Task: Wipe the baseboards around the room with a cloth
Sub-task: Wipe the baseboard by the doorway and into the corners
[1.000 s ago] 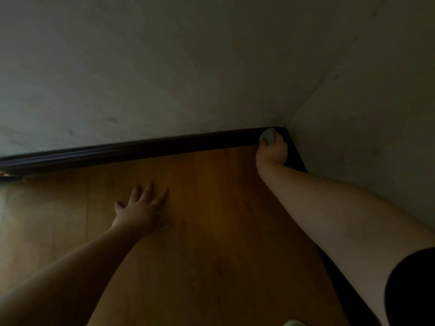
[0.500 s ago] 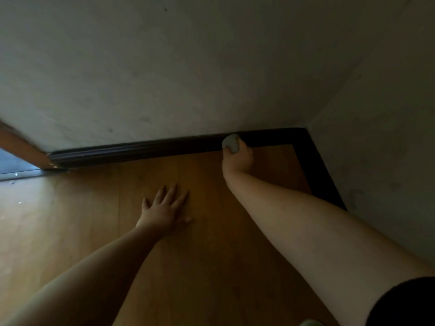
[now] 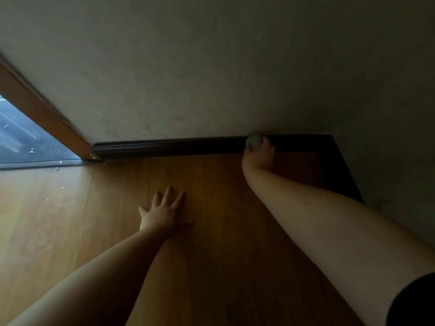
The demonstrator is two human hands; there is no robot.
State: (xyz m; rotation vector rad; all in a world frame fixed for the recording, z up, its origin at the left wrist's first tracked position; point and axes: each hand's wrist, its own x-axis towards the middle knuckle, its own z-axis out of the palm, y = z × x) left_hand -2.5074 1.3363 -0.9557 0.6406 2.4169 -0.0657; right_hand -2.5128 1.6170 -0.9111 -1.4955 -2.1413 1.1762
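Cloth (image 3: 254,141), bunched against baseboard (image 3: 169,147), hides right hand's (image 3: 259,156) fingers.

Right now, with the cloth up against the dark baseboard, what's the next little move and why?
Probably slide the right hand and its balled cloth leftward along the baseboard toward the door frame. That long stretch lies ahead of the cloth, and the left hand, flat on the floor, braces the reach.

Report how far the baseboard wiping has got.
Done: cannot be judged; no visible difference along the dark baseboard. In hand: the right hand presses a balled cloth on it near the corner, while the left hand rests flat on the floor. Left: likely the stretch toward the door frame.
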